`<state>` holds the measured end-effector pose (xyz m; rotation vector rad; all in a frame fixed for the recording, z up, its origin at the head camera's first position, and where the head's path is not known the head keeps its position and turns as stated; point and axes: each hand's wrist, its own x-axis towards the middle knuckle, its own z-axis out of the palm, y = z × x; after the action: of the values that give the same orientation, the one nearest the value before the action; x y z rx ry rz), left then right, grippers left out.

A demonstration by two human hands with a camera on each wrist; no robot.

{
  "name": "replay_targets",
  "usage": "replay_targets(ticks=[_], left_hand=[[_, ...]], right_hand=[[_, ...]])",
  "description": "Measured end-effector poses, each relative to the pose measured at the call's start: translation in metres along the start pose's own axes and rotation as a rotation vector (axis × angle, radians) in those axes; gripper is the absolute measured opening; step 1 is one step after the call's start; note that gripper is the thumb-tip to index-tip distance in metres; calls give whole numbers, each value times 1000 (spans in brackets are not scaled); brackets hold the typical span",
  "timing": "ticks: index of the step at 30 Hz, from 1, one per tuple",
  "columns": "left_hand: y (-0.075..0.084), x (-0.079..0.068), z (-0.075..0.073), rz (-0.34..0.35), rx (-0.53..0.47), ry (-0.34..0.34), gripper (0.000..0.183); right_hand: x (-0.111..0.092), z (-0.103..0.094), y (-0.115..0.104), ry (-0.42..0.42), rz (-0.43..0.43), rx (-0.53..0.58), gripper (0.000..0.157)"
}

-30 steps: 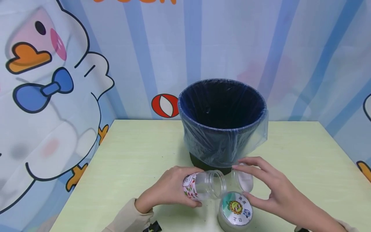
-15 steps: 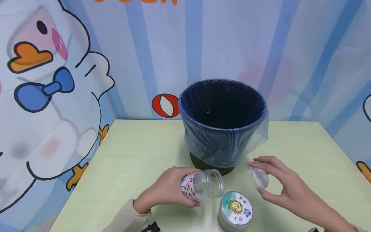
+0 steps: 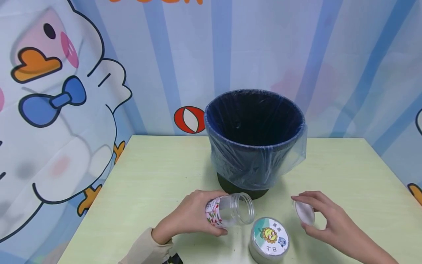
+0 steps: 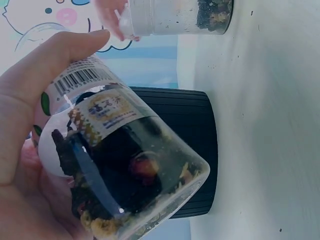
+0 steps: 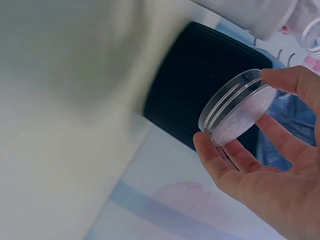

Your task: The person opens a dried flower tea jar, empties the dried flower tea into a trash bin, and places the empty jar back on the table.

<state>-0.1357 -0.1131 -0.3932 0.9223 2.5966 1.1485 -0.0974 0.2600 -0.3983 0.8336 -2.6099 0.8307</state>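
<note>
My left hand [image 3: 191, 216] grips a clear plastic jar [image 3: 227, 212] with a pink floral label. The jar lies sideways, its uncapped threaded mouth towards the right. Dark dried bits and a yellowish clump [image 4: 102, 225], perhaps flower tea, show inside it in the left wrist view. To the right, the thumb and fingers of my right hand [image 3: 336, 225] pinch a round clear screw lid [image 5: 240, 112] with a whitish disc, held apart from the jar. Between the hands stands a second jar [image 3: 269, 240], capped, its lid printed with a sunflower; dark dried pieces [image 4: 215, 14] fill its bottom.
A dark bin [image 3: 255, 143] lined with a translucent blue bag stands just behind the hands. The pale yellow-green table [image 3: 158, 172] extends to both sides. Behind it hangs a blue striped cartoon cloth [image 3: 257, 47]. Tiny dark specks dot the tabletop.
My right hand has drawn the lid away from the jar's mouth, to the right and slightly nearer. The left hand and its jar have shifted slightly left; the second jar stays put.
</note>
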Motion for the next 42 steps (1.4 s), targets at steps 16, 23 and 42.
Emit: replay_targets(ticks=[16,23,42], left_hand=[[-2,-1,3,3,-12,-1,67],[-2,-1,4,10,-16,3,68],[-1,-2,3,-2,-14,13,68]], right_hand=[[-25,26,23,-191,227,1,60],[-30,32,26,-292,282,-23,60],[-26,40,26,-483,493,10,59]])
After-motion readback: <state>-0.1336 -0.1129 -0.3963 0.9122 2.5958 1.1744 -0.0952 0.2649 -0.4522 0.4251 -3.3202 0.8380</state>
